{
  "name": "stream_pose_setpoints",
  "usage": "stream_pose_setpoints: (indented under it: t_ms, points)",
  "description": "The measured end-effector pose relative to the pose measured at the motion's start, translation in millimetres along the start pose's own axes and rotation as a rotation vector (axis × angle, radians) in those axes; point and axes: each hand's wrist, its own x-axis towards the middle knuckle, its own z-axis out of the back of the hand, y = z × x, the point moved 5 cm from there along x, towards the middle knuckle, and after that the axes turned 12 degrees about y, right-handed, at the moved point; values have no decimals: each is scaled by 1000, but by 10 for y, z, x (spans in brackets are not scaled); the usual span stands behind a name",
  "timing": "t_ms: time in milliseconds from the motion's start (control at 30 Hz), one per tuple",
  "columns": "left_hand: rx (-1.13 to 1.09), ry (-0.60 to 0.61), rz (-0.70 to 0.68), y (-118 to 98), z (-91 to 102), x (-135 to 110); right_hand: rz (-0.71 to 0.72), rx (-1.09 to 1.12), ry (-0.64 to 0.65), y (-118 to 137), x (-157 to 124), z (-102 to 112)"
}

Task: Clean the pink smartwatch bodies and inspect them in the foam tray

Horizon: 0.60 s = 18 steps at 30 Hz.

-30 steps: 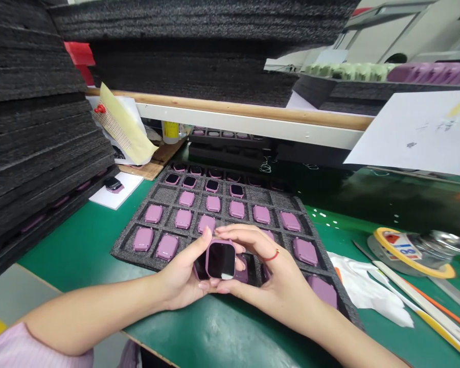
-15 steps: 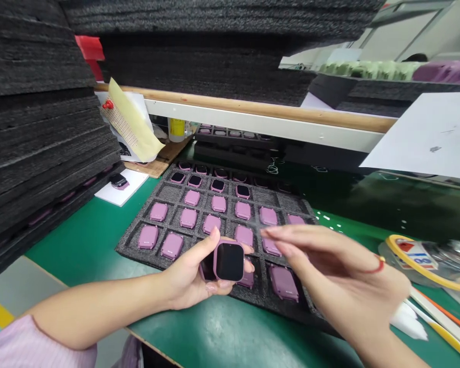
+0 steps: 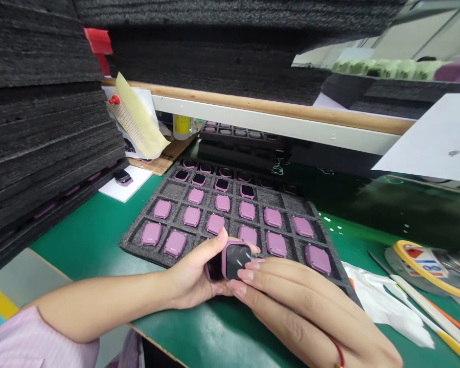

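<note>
My left hand [image 3: 193, 268] is closed round two purple smartwatch bodies. The front smartwatch [image 3: 235, 259] faces up with its black screen showing pale glints; the second smartwatch [image 3: 214, 267] sits behind it, mostly covered by my thumb and the front one. My right hand [image 3: 297, 306] comes from the lower right, its fingers together and their tips at the right edge of the front screen; its thumb is hidden. Beyond both hands lies a dark foam tray [image 3: 167, 191]. It carries several purple watch bodies [image 3: 276, 244], back side up, and a few with black screens [image 3: 222, 184] up.
Black foam stacks rise at the left [image 3: 42, 128] and on the shelf [image 3: 276, 113]. White cloth [image 3: 391, 301], a yellow-handled tool [image 3: 456, 352] and a clear container with a yellow ring [image 3: 417, 266] lie right. One watch [image 3: 122, 177] rests on a white pad [image 3: 117, 191].
My right hand has moved left and down from over the tray onto the front watch's screen edge. My left hand still holds both watches. The view has shifted slightly.
</note>
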Motion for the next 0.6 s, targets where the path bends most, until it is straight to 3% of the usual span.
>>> stream_pose_setpoints:
  t_ms: [167,300,467,600]
  points:
    - [30,46,-48,-39,-58,0,-22,12,-41,-10,113,-11]
    - [199,55,-135,-65,-94,1,-154,-113,-45,-69,177,-67]
    - [231,72,-116,-18,-93,11,-303,159,-19,-201,142,-141]
    - [108,83,-47,-31,-98,8,-311,170,-70,-223,149,-77]
